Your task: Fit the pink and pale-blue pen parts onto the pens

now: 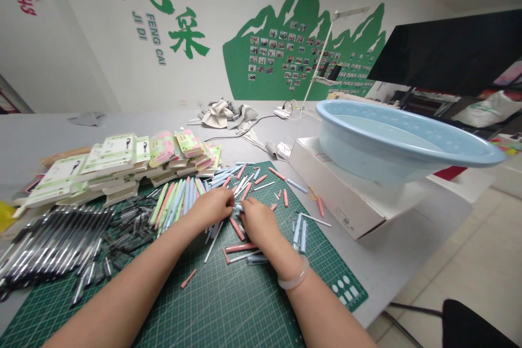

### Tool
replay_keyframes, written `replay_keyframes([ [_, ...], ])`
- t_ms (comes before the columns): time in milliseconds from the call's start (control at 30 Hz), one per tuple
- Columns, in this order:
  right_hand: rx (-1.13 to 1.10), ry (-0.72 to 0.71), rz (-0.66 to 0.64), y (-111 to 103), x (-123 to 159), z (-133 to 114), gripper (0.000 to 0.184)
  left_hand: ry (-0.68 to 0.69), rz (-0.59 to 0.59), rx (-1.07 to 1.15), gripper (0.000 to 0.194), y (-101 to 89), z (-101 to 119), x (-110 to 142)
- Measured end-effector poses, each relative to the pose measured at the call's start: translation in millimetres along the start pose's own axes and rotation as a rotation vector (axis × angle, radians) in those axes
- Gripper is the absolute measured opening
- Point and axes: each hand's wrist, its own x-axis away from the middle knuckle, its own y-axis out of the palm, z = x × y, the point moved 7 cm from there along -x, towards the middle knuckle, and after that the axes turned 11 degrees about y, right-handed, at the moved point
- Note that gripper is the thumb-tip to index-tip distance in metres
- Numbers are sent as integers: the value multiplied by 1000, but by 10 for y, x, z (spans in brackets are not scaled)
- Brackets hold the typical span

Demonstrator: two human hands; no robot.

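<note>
Over the green cutting mat [212, 304], both my hands meet with fingers closed. My right hand [258, 222], wearing a pale bracelet [294, 276], pinches a small light blue pen part [238, 207]. Close against it, my left hand [216, 204] has its fingers curled in, and what they hold is hidden. Around the hands lie loose pink pen barrels [237, 229], white refills [213, 242] and pink caps [188, 278]. A row of green, pink and blue pens [174, 204] lies beside my left forearm. Light blue barrels [299, 234] rest to the right of my right hand.
Black pens [53, 244] are lined up at the left, with dark loose parts [130, 225] next to them. Pen boxes [118, 155] pile up behind. A blue basin [379, 152] sits on a white carton [346, 201] at the right. Cloths [222, 114] lie farther back.
</note>
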Motion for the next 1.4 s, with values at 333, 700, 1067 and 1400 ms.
replay_keyframes([
  [333, -1345, 278, -209, -65, -83, 367, 23, -32, 137, 849, 18, -162, 62, 10],
  [700, -1838, 341, -270, -46, -53, 363, 32, -95, 217, 1250, 23, 6, 195, 36],
  [1067, -1743, 310, -127, -91, -56, 407, 25, -84, 229, 1108, 28, 15, 187, 32],
  [1400, -1533, 234, 28, -184, -31, 423, 24, 85, 189, 844, 15, -22, 345, 12],
])
